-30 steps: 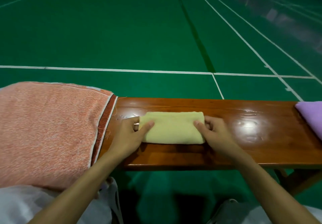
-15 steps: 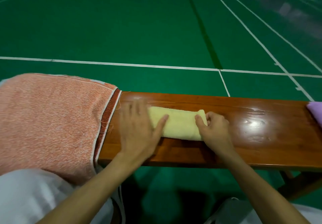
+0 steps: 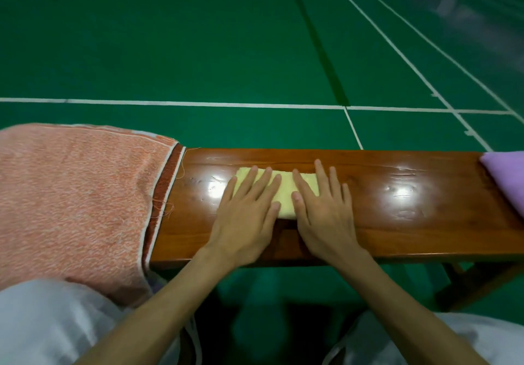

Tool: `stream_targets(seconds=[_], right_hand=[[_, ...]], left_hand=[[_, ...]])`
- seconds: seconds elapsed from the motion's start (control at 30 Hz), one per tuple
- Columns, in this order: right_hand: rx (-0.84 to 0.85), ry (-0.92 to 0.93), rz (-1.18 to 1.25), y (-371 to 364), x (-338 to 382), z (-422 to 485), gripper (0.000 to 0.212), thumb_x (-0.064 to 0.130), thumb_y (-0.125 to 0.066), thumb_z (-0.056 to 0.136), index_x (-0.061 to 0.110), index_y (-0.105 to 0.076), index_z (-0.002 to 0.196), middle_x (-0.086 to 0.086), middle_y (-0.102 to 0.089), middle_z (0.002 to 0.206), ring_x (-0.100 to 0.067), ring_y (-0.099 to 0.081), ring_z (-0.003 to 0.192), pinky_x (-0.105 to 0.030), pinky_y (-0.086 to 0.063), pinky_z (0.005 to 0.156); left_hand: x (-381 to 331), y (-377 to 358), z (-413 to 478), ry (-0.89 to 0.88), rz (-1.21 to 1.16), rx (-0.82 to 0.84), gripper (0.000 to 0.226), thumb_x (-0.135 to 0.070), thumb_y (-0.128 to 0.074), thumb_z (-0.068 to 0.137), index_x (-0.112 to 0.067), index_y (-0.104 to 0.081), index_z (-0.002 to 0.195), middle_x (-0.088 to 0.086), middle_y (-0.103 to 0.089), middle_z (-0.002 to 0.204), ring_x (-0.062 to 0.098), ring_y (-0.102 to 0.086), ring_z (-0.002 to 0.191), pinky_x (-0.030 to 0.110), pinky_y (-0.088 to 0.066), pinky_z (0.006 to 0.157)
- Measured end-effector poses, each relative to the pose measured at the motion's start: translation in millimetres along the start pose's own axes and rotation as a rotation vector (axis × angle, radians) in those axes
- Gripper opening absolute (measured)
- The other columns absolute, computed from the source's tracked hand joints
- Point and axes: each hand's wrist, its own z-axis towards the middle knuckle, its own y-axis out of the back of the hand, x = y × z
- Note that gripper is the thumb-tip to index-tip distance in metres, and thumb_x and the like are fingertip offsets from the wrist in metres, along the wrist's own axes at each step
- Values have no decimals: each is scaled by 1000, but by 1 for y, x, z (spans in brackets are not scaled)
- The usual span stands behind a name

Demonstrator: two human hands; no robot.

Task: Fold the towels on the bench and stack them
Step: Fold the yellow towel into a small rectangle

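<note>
Your left hand [image 3: 246, 211] lies flat on the yellow towel [image 3: 286, 194], palm down, with the fingers straight and a little spread. It grips nothing; it only presses on the cloth. Your right hand [image 3: 323, 214] lies in the same way just beside it, also flat with straight fingers. Its thumb and first fingers are on the towel, and its outer fingers rest on the bare wood to the right of it. The two thumbs are near each other, with a narrow strip of yellow cloth showing between them.

The yellow towel is folded into a small thick packet. It lies on the wooden bench [image 3: 397, 217], about in the middle of the visible part of the seat. Most of it is under your hands. You can see its far left corner past your left fingertips, and its near edge, which is rounded, between your thumbs.

An orange towel [image 3: 71, 200] is spread over the left end of the bench and hangs down over the front. It has a dark red band and white stripes along its edge, and some loose threads. A purple towel [image 3: 507, 177] lies at the right end, cut by the frame and well apart from the yellow one. Behind the bench is a green floor [image 3: 198, 38] with white lines.
</note>
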Motion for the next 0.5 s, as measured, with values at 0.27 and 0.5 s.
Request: stream_targets(seconds=[0.27,0.5], right_hand=[[-21,-83,317,11,-31,-1,66,58,-11,99,42,-13,162,1,-14,171,-22,-15,156,-52,-12,126],[-137,-417,221,33,-31,5,64,72,-36,97,11,-56,104,-3,-59,100,-23,-57,90,-36,-45,70]], left_hand=[[30,14,-1,380,-194,-90,83,-71,-6,100,-21,-55,144,12,-42,159,31,-32,149,50,-26,121],[9,27,4,553,-165,-83,74,-83,-38,89,-12,-61,93,3,-46,105,22,-45,103,37,-40,85]])
